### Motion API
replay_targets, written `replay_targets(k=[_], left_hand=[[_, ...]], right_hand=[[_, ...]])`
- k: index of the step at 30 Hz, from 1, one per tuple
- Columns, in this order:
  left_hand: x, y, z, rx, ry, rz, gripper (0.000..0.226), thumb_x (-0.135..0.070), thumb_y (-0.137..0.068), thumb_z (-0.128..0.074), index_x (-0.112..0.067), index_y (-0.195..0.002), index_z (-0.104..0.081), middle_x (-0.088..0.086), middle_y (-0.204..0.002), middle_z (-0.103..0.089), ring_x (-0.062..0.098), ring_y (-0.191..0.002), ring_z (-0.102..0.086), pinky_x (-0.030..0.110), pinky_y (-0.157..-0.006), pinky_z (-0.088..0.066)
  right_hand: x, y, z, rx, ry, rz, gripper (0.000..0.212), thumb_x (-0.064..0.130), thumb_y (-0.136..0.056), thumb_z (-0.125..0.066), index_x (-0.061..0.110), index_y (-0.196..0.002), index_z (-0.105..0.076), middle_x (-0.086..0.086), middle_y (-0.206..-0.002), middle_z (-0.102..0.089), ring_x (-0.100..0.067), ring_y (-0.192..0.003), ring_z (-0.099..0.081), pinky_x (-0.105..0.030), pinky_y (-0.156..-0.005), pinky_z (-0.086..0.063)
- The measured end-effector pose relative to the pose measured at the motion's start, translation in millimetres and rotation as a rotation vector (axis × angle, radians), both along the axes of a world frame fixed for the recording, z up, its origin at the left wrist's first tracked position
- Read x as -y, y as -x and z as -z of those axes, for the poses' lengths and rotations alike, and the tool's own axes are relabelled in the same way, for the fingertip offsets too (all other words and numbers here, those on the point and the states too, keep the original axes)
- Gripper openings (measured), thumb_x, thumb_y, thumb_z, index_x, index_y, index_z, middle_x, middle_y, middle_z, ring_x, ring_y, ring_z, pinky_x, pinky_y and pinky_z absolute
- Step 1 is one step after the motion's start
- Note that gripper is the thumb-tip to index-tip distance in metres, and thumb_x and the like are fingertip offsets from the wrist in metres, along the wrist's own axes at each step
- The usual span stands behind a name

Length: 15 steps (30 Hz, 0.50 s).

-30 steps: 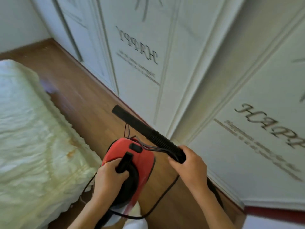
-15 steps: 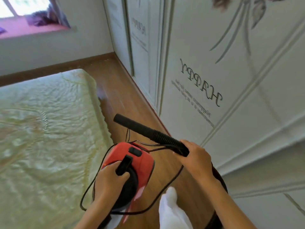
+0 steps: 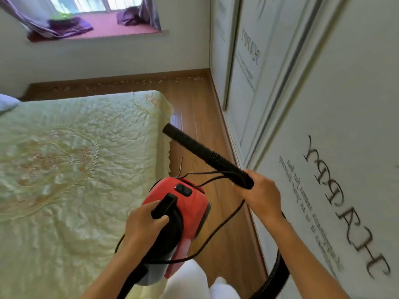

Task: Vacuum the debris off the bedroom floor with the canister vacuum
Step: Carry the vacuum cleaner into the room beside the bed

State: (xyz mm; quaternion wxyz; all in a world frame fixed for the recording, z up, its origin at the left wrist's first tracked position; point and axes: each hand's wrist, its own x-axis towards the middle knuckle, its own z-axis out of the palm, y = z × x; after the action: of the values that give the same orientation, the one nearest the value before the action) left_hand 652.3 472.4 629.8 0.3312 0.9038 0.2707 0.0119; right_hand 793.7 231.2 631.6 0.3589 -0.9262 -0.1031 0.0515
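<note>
A bed (image 3: 71, 160) with a pale green quilted cover fills the space left of the left fingers (image 3: 157, 221). White wardrobe doors (image 3: 336, 108) with dark lettering run along the right, just beyond the right fingers (image 3: 262, 180). Far ahead of both, a white wall (image 3: 103, 57) carries a window ledge (image 3: 103, 31) in dark red, with purple curtains (image 3: 67, 25) bunched on it
</note>
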Motion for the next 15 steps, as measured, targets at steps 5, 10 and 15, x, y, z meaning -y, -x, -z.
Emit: replay_targets(k=[5,10,15], left_hand=[[-32,-98,8,0.043,0.036,-0.081,0.007,-0.016,-0.068,-0.068,-0.02,-0.074,-0.068,0.0,-0.058,-0.062,0.013,-0.058,-0.06,0.037,-0.057,-0.047],[-85,-214,16,0.034,0.027,-0.068,0.008,-0.018,-0.067,-0.067,-0.024,-0.073,-0.067,-0.003,-0.054,-0.058,0.009,-0.055,-0.056,0.029,-0.053,-0.041],[-136,-320,2,0.068,0.012,-0.065,0.014,-0.017,-0.068,-0.067,-0.028,-0.077,-0.069,-0.01,-0.057,-0.06,0.004,-0.059,-0.056,0.016,-0.051,-0.035]], right_hand=[[-48,-117,0,0.015,-0.004,-0.06,0.024,0.033,-0.081,-0.072,0.034,-0.105,-0.068,0.01,-0.076,-0.066,-0.009,-0.07,-0.061,-0.033,-0.061,-0.054],[-106,-235,3,0.04,0.082,-0.137,0.028,0.032,-0.081,-0.073,0.03,-0.108,-0.067,0.01,-0.079,-0.065,-0.01,-0.073,-0.06,-0.024,-0.058,-0.048],[-163,-349,-10,0.102,0.127,-0.17,0.027,0.034,-0.081,-0.071,0.031,-0.108,-0.067,0.008,-0.079,-0.064,-0.01,-0.069,-0.056,-0.017,-0.052,-0.036]])
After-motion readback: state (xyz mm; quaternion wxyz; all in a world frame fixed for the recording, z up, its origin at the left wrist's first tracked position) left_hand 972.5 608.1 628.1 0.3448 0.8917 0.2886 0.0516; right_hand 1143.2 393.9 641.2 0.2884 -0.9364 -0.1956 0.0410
